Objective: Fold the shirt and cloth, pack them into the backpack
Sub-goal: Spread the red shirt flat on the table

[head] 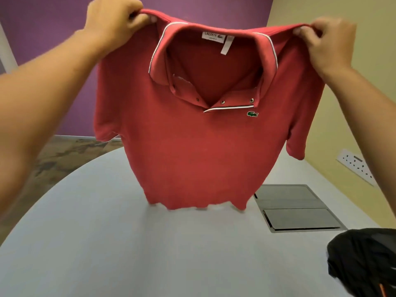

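Note:
A red polo shirt point(192, 146) hangs spread out in the air, front toward me, its collar open and its hem just touching the pale table point(107, 243). My left hand point(115, 20) pinches the shirt's left shoulder seam. My right hand point(330, 41) pinches the right shoulder seam. A black backpack point(364, 260) with an orange detail lies at the table's lower right corner, partly cut off by the frame. I see no separate cloth.
A grey metal cable hatch point(297, 209) is set into the table right of the shirt's hem. A white socket strip point(356, 166) sits on the yellow wall at right. A purple wall stands behind; patterned carpet point(64, 155) shows past the table's curved left edge.

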The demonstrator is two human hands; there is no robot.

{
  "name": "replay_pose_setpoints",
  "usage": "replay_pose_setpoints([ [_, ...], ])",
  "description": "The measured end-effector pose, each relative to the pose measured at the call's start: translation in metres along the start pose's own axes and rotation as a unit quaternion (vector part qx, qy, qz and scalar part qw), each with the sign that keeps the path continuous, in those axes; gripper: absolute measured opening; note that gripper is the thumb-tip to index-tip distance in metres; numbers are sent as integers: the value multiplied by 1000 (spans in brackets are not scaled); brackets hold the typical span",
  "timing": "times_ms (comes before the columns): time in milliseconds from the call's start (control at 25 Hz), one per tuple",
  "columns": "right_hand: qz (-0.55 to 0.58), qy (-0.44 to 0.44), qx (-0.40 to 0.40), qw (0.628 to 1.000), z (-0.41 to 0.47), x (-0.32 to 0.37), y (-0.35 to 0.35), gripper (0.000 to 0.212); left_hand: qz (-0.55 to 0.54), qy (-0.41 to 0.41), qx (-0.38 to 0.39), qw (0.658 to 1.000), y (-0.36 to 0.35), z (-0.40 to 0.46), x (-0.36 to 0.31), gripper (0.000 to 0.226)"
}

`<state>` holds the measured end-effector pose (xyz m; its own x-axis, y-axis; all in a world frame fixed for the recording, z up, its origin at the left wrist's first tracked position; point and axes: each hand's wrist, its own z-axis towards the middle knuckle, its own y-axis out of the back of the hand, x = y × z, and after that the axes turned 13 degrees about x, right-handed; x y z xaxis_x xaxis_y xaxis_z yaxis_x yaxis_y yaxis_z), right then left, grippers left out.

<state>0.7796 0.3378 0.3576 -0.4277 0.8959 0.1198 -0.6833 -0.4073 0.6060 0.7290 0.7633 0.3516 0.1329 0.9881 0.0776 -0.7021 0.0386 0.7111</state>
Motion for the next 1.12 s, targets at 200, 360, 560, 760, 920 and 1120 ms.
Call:
replay_pose_setpoints([
  [200,48,14,30,998,-64,0,0,50,-13,-48,10,999,-13,-52,-7,48],
  [360,76,48,115,989,-178,-5,-29,49,-73,-68,75,992,-59,-164,-25,43],
  [560,97,13,301,949,-371,-6,-68,47,-152,-44,253,954,-126,-371,-60,47],
  [760,62,-35,481,874,-543,-9,-92,49,-181,-40,424,886,-166,-535,-101,61],
  [920,34,-48,618,784,-638,-13,-95,31,-155,-21,516,842,-170,-620,-122,42],
  [1120,29,-175,536,825,-699,15,-75,32,-168,166,447,863,-166,-683,-134,43],
])
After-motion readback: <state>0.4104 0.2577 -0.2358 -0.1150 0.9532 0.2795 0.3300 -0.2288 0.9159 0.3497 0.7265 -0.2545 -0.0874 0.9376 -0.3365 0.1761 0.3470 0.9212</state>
